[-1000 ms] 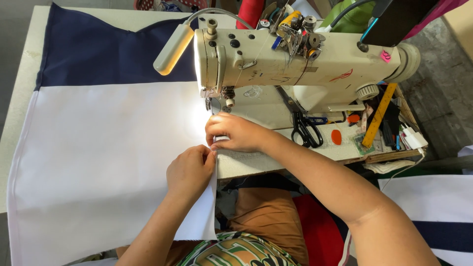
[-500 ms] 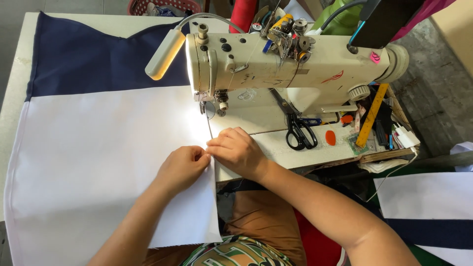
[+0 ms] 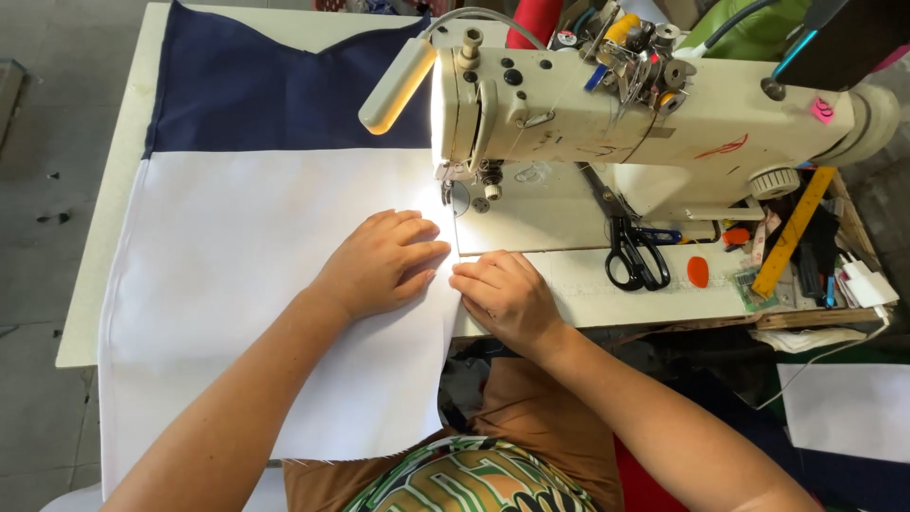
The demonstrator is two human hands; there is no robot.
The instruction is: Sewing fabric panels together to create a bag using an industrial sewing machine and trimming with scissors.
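Here the left hand (image 3: 379, 265) lies flat, fingers spread, on the white cloth (image 3: 237, 284) near the worktop's (image 3: 85, 313) front edge. The right hand (image 3: 502, 296) seems to pinch the cloth's right edge, grip nearly closed, just before the sewing machine's (image 3: 645, 123) needle. Black scissors (image 3: 633, 254) lie toward the right end.

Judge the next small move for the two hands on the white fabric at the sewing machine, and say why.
Probably ease the white fabric forward toward the needle, keeping its right edge straight. The left hand lies flat on the cloth, and the right hand pinches that edge just short of the sewing machine foot, so the edge looks lined up and ready to feed.
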